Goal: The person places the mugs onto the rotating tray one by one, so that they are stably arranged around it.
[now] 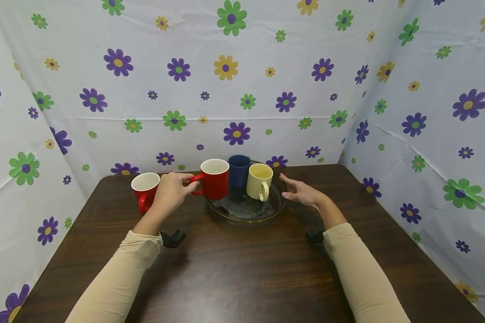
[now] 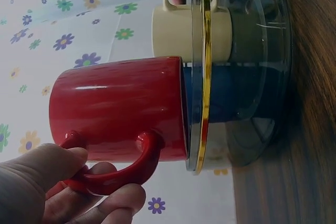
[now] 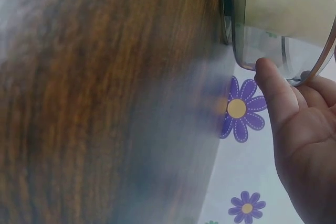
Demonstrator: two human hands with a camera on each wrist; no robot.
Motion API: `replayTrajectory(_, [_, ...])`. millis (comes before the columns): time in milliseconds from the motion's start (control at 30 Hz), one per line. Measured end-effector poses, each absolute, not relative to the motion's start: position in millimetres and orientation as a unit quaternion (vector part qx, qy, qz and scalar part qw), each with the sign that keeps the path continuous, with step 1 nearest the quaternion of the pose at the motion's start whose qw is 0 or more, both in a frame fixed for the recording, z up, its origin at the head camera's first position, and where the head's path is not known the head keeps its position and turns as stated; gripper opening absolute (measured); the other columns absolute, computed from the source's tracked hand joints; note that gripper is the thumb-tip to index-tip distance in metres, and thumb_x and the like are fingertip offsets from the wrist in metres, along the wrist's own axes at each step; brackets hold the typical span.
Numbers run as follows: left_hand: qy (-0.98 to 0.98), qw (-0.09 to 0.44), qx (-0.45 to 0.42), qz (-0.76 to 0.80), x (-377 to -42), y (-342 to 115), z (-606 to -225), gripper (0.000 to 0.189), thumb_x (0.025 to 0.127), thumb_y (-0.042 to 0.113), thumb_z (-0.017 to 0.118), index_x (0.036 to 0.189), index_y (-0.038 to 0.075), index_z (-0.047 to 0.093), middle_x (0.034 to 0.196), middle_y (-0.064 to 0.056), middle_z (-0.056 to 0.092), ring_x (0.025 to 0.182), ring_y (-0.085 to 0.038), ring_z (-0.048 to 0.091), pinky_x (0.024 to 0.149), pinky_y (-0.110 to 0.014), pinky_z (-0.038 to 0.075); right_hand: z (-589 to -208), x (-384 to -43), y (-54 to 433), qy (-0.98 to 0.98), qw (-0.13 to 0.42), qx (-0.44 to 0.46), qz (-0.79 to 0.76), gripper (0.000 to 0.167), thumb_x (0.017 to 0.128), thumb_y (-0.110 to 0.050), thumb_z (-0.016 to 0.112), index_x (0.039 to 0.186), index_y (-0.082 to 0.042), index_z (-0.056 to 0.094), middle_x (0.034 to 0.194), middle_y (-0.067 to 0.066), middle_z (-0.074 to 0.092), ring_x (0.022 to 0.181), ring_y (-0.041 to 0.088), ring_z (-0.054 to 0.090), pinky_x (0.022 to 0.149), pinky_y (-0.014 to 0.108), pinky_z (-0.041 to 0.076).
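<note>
My left hand (image 1: 170, 193) pinches the handle of a red mug (image 1: 216, 181), white inside. In the left wrist view this mug (image 2: 115, 111) is held beside the gold-edged rim of a clear round glass dish (image 2: 206, 85). Inside the dish (image 1: 246, 220) are a navy blue mug (image 1: 238, 174) and a pale yellow mug (image 1: 257, 183) with its handle facing forward. At the dish's right side is my right hand (image 1: 305, 194), fingers extended. The right wrist view has its thumb and fingertips close to the glass wall (image 3: 240, 35); contact is hard to tell.
A second red mug (image 1: 140, 194), white inside, stands on the dark wooden table (image 1: 234, 269) left of my left hand, partly behind it. Flower-patterned cloth (image 1: 202, 54) hangs along the back and both sides.
</note>
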State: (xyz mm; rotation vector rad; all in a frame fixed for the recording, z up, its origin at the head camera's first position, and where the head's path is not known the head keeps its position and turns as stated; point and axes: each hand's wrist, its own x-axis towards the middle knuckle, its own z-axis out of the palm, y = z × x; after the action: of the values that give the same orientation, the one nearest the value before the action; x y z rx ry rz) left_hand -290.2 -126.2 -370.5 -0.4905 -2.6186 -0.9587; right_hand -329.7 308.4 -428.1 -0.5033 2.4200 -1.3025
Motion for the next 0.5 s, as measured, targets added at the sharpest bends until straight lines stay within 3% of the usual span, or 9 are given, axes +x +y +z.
replayTrajectory(167, [-0.912,0.156,-0.178,-0.334,-291.0,-121.8,-370.2,0.019,0.092,0.016,0.074,0.103,0.002,0.079,0.081,-0.011,0.077,0.059,-0.016,0.062,0.051,-0.029,0.047,-426.9,-329.1,308.5,0.854,0.170,-0.183,-0.457,0.077,0.106,-0.009,0.053,0.164,-0.011,0.003,0.170,0.011,-0.004,0.154,0.040,-0.003,0.119,0.062,0.015])
replayTrajectory(500, [-0.909,0.146,-0.188,-0.343,-291.9,-113.6,-376.6,0.014,0.092,0.015,0.075,0.099,0.004,0.080,0.084,-0.010,0.077,0.062,-0.016,0.062,0.053,-0.028,0.049,-427.5,-327.9,307.3,0.861,0.167,-0.174,-0.449,0.076,0.106,-0.013,0.054,0.164,-0.012,0.005,0.171,0.009,-0.003,0.154,0.040,-0.003,0.118,0.064,0.018])
